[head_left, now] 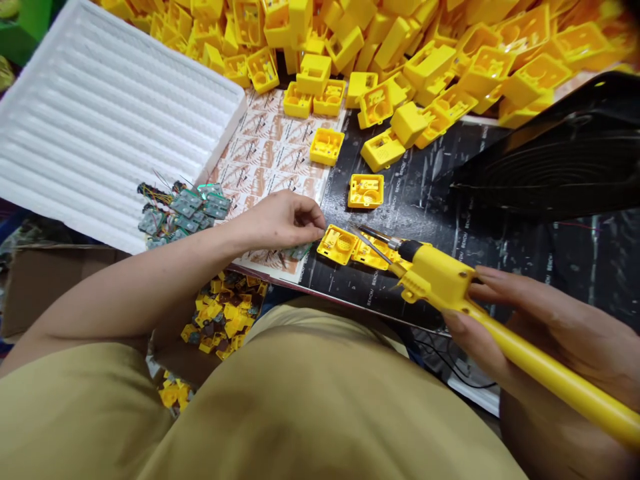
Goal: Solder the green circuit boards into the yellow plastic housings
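My right hand (565, 317) is wrapped around a yellow soldering gun (445, 275). The gun's metal tip and thin feed tube point left, over a small open yellow case (369, 253) that it partly covers. Just left of that lies another open yellow case (337, 245), its round speaker grille showing. My left hand (285, 219) is at that case's left edge, thumb and forefinger pinched together; whatever is between them is too small to make out. Under the left fingers a green circuit board (299, 251) shows in part. A third open case (366, 191) sits farther back.
Many yellow cases (390, 40) are heaped along the back. A ridged white foam sheet (115, 120) lies at left, with wired green circuit boards (190, 207) at its near corner. At right stands a dark, fan-like object (550, 153). Below the bench edge, yellow pieces (225, 317) fill a box.
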Demonstrator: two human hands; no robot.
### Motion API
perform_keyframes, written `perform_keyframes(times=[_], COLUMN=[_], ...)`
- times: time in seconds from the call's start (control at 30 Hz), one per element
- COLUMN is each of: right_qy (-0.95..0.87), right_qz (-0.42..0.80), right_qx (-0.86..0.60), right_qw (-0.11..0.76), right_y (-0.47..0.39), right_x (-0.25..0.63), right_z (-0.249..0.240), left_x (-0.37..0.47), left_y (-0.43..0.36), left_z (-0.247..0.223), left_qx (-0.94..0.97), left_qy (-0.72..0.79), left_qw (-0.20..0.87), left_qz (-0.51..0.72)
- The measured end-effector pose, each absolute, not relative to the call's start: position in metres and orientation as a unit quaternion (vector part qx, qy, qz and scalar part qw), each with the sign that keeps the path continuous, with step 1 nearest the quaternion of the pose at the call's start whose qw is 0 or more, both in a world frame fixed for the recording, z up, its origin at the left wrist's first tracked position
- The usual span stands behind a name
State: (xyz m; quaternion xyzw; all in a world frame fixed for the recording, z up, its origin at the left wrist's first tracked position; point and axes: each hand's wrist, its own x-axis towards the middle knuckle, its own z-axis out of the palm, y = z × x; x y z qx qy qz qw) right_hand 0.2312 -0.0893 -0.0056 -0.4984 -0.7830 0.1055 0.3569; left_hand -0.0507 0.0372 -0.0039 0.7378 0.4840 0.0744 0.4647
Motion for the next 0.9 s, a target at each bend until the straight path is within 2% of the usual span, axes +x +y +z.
perform_keyframes(times=[0.13, 0.23, 0.3, 0.43, 0.67, 0.9], right_qy=[-0.775, -0.773, -0.783, -0.819, -0.872, -0.859], right_qz=[0.075, 0.122, 0.146, 0.138, 0.041, 0.086], right_qx=[-0.516, -0.488, -0.460, -0.450, -0.380, -0.423], right_qw=[0.357, 0.386, 0.392, 0.328, 0.305, 0.276], right_y=[-0.089, -0.089, -0.089, -0.083, -0.064, -0.069], right_x=[0.228, 0.224, 0.223, 0.221, 0.209, 0.211], right_z=[-0.007, -0.006, -0.005, -0.003, 0.007, 0.010], left_x=[-0.041, -0.035, -0.030, -0.025, -0.028, -0.030], left_y=[0.039, 0.039, 0.039, 0.040, 0.041, 0.041], left_z=[-0.002, 0.004, 0.007, 0.008, 0.004, 0.003], left_qx=[0.790, 0.808, 0.809, 0.808, 0.806, 0.807], left_qy=[0.485, 0.488, 0.489, 0.493, 0.489, 0.483], left_qw=[0.371, 0.330, 0.326, 0.319, 0.332, 0.339], left_qz=[0.048, 0.005, -0.016, -0.033, -0.016, 0.006])
